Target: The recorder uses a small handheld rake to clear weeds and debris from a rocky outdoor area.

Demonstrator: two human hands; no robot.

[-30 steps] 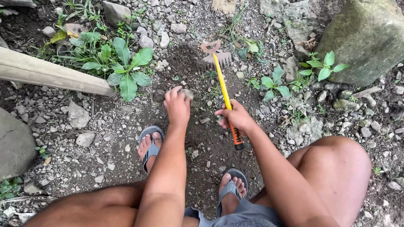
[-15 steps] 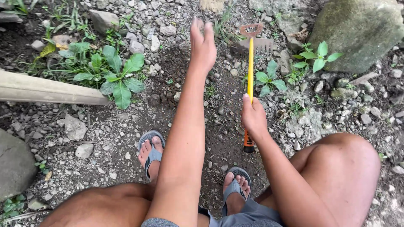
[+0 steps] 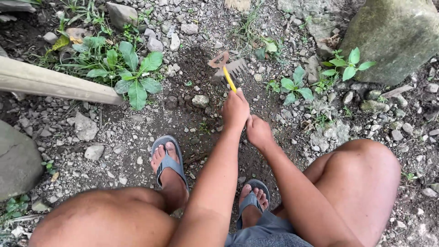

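A small hand rake (image 3: pixel 227 69) with a yellow handle and a rusty toothed metal head is gripped by both hands, held close together one behind the other: the left hand (image 3: pixel 235 110) is wrapped around the handle farther out, and the right hand (image 3: pixel 259 131) is closed around it just behind, nearer the body. The rake's head is set on dark, loosened soil (image 3: pixel 196 68) strewn with grey gravel. A pale stone (image 3: pixel 200 100) lies just left of the left hand. A broad-leaved weed (image 3: pixel 132 77) is seen at the far left beside a pale, smooth pole (image 3: pixel 55 82). A large mossy boulder (image 3: pixel 393 36) stands at the far right, with smaller weeds (image 3: pixel 297 87) near it. Grey flip-flops (image 3: pixel 167 160) are worn on both feet.
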